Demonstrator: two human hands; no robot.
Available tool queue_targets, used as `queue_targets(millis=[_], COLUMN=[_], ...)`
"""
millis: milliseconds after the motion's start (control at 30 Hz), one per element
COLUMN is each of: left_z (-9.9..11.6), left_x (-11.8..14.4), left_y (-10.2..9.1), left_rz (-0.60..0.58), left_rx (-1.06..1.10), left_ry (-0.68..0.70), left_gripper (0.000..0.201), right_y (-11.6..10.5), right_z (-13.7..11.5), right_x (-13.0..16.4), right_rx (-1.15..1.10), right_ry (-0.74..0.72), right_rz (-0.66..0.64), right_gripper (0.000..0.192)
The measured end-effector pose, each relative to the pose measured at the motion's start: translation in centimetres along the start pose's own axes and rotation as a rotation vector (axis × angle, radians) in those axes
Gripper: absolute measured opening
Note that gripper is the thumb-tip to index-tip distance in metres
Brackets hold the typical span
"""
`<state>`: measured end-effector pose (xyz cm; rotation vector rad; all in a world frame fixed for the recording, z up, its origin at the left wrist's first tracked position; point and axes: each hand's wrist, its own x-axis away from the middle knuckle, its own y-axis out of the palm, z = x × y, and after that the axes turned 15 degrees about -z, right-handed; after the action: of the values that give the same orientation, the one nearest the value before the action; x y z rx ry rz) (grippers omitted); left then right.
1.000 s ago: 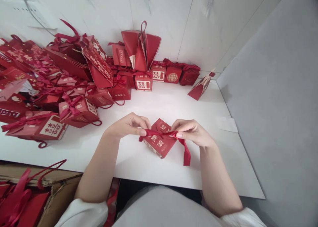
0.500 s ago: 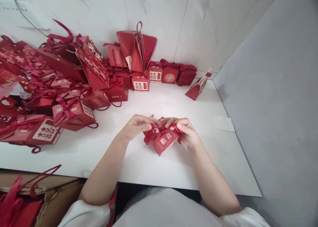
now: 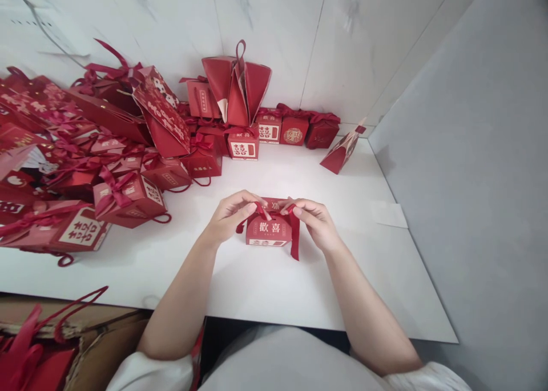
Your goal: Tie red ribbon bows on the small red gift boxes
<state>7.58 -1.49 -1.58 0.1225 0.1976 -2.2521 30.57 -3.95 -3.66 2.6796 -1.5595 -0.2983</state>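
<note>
A small red gift box [image 3: 269, 229] with pale characters on its lid flap rests on the white table in front of me. A red ribbon [image 3: 295, 240] passes over its top, one tail hanging down on the right and a shorter one on the left. My left hand [image 3: 235, 213] pinches the ribbon at the box's upper left. On the other side, my right hand [image 3: 315, 220] pinches the ribbon near the upper right. The fingertips of both hands partly hide the top of the box, so whether the ribbon is knotted there is unclear.
Many red gift boxes [image 3: 128, 200] are piled on the left. A row of boxes [image 3: 294, 129] lines the wall, with a tall fan-shaped red box [image 3: 252, 91] above. A small triangular box [image 3: 340, 154] stands at right. A cardboard carton [image 3: 100, 345] sits lower left.
The box has turned from a slant to face me squarely and now sits level on the table. My hands have moved slightly apart, and the ribbon tail on the right hangs free.
</note>
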Motion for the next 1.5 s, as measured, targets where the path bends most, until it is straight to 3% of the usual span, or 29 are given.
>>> queue_targets(millis=[100,300,433,700,1000,1233,1367,1500], left_z=[0.2,-0.2,-0.7,-0.6,0.1,-0.6,-0.8,-1.0], left_x=[-0.1,-0.1,-0.1,-0.3,-0.6,-0.6,-0.8,-1.0], left_y=[0.1,-0.4,-0.4,0.2,0.4,-0.2,0.5,1.0], left_rz=[-0.028,-0.212,-0.148,0.079,-0.058,-0.009,0.028,-0.011], left_rx=[-0.041,-0.025,0.095,0.081,-0.093,-0.298,-0.388,-0.402], left_ry=[0.048,0.04,0.089,0.013,-0.049,0.0,0.063,0.063], left_gripper=[0.023,0.032,0.032,0.034,0.011,0.012,0.013,0.015], right_y=[0.3,0.4,0.4,0.3,1.3,1.4,1.8,1.8], right_z=[0.0,0.0,0.3,0.4,0.4,0.9,0.7,0.6], right_x=[-0.1,-0.2,-0.1,0.0,-0.1,-0.4,-0.3,-0.3], right_rx=[0.073,0.061,0.006,-0.002,0.065,0.102,0.12,0.205], right_ry=[0.009,0.029,0.064,0.014,-0.093,-0.199,-0.28,-0.268], right_rz=[0.029,0.074,0.087,0.087,0.034,0.207,0.192,0.177], right_gripper=[0.025,0.028,0.026,0.023,0.011,0.009,0.008,0.009])
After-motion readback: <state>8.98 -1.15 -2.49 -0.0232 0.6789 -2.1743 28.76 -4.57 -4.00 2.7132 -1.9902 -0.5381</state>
